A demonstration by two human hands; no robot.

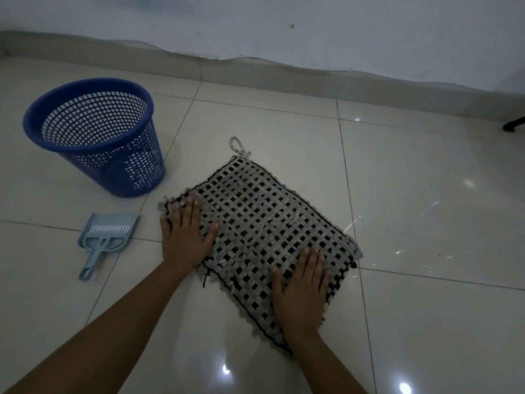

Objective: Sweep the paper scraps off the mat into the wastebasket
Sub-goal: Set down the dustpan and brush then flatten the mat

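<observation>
While both the left hand [184,237] and right hand [301,291] press flat with straight fingers on the woven mat [264,223], best keep it pinned, then fetch the dustpan set [106,237] at nine o'clock.

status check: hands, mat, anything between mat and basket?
Left hand and right hand flat on mat, fingers straight. No clear scraps visible. Dustpan-and-brush set untouched, left of mat. Wastebasket upright; path clear.
</observation>
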